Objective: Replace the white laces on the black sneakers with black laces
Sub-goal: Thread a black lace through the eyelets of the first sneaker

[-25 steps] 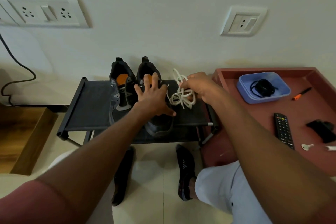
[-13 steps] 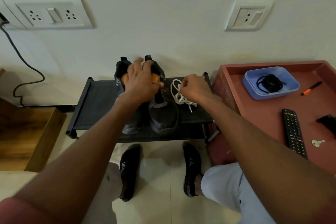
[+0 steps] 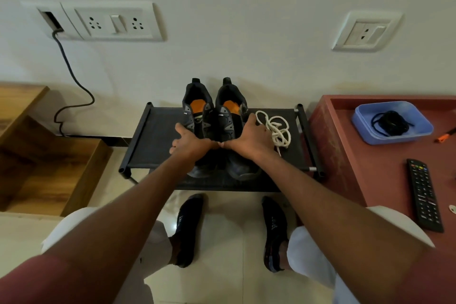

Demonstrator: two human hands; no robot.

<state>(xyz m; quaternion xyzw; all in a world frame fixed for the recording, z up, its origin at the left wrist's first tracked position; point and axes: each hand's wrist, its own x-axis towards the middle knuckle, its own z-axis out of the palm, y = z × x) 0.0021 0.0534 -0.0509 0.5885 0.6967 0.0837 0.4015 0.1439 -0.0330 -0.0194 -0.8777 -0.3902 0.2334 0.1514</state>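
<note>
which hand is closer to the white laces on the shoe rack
Right. The right hand rests on the right sneaker, right beside the white laces. The left hand is on the left sneaker, farther away.

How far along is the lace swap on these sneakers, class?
Done: the white laces are out, lying loose on the rack beside the sneakers. In hand: the left hand and right hand bracket the pair. Left: the black laces sit unused in the blue tray.
</note>
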